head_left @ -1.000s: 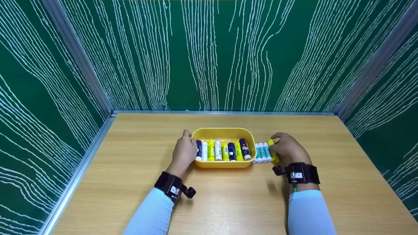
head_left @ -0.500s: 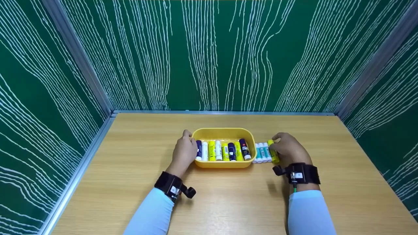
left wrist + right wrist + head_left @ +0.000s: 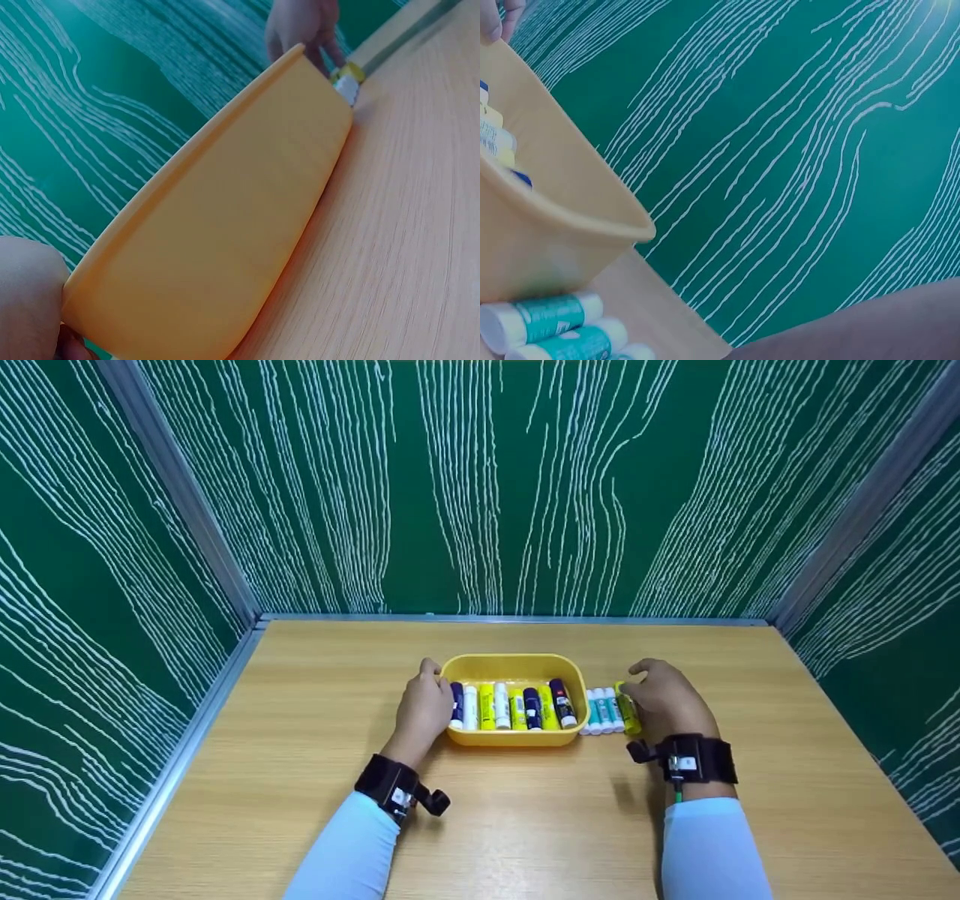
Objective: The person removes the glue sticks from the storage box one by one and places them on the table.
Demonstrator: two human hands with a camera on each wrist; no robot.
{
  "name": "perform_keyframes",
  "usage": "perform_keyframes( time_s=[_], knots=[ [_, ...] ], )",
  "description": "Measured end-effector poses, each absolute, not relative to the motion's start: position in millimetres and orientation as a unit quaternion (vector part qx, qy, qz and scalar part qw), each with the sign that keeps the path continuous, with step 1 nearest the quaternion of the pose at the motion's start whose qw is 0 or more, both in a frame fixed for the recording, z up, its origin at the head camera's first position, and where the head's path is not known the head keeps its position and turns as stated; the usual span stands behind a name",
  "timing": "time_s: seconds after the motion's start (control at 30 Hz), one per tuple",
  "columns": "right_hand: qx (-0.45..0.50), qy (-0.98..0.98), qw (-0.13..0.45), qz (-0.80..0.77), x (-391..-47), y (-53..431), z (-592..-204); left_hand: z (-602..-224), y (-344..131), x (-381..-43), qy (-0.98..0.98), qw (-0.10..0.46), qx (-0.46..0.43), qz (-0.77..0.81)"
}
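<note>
A yellow plastic tub [image 3: 517,739] stands on the table with a row of glue sticks [image 3: 501,706] in yellow, white and dark blue inside it. My left hand [image 3: 426,703] grips the tub's left end, thumb and fingers on either side of the rim. Several white-and-teal glue sticks [image 3: 602,711] lie side by side against the tub's right end. At the end of that row lies a yellow glue stick [image 3: 628,718], partly covered by my right hand [image 3: 667,697]. The right thumb and forefinger stand apart just over its far end.
The wooden table [image 3: 525,825] is bounded by green panels [image 3: 675,472] with wavy white lines at the back and sides. A metal rail [image 3: 517,619] runs along its back edge. Each wrist wears a black strap [image 3: 697,759] with a small camera.
The right hand has risen slightly and shifted a little away, its thumb and forefinger loosening from the yellow glue stick, which stays in place. Left hand and tub have not moved.
</note>
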State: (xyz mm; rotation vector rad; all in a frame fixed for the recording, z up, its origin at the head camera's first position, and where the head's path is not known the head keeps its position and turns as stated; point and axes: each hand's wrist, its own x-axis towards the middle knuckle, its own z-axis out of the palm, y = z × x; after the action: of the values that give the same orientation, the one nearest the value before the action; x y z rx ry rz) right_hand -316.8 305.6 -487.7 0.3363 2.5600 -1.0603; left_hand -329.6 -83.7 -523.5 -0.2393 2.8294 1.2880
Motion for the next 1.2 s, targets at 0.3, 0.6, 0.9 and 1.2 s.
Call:
perform_keyframes(
  time_s=[0.3,0.6,0.9,1.2],
  knots=[
    [0.079,0.926,0.109,-0.354,-315.6,274.5,-461.1,-523.6,-84.3,-328.8,0.908,0.005,-0.073,0.413],
    [0.008,0.946,0.073,-0.317,-310.1,219.5,-453.3,-523.6,-83.4,-329.6,0.911,0.002,-0.078,0.405],
    [-0.014,0.958,0.085,-0.274,-312.8,176.5,-475.3,-522.8,-82.8,-329.3,0.907,0.007,-0.081,0.414],
    [-0.026,0.959,0.122,-0.255,-314.7,166.6,-490.8,-522.7,-82.8,-329.6,0.906,0.014,-0.085,0.414]
  ],
)
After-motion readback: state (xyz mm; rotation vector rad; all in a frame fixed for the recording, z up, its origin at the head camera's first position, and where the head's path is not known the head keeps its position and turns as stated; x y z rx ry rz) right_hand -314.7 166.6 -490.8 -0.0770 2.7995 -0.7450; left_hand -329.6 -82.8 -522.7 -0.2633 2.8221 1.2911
